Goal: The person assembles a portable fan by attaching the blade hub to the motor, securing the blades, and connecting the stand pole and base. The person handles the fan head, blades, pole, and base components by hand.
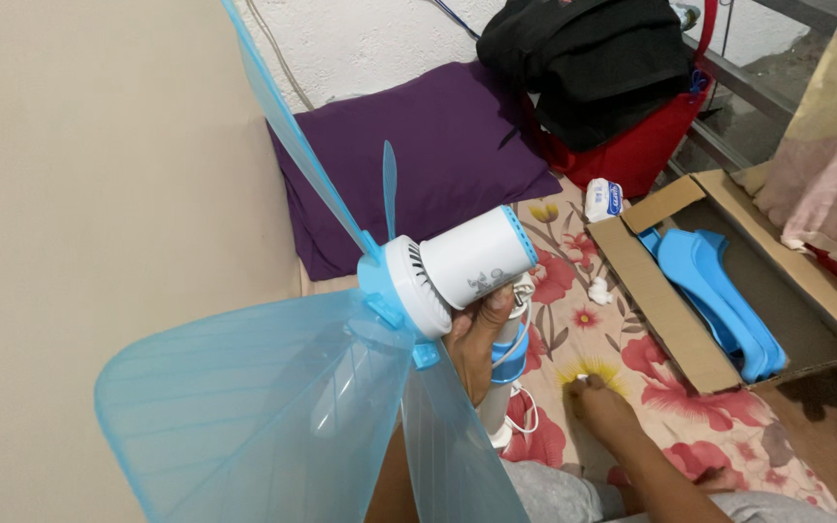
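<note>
My left hand [475, 344] is shut on the white and blue neck just below a small fan's white motor housing [472, 260]. The fan is held up off the bed, tilted, with its back pointing right. Three translucent light-blue blades [254, 397] spread from its hub [380, 281]: one large blade at lower left, one running up to the top edge, one down to the bottom edge. A white cord [525, 407] hangs from the neck. My right hand is out of sight. My bare foot [604, 412] rests on the floral sheet [690, 416].
An open cardboard box [666, 310] holding blue plastic parts [719, 291] lies at right. A purple pillow [428, 145], a black bag [593, 58] on a red one [632, 145], and a small white packet [604, 199] sit behind. A beige wall [99, 194] fills the left.
</note>
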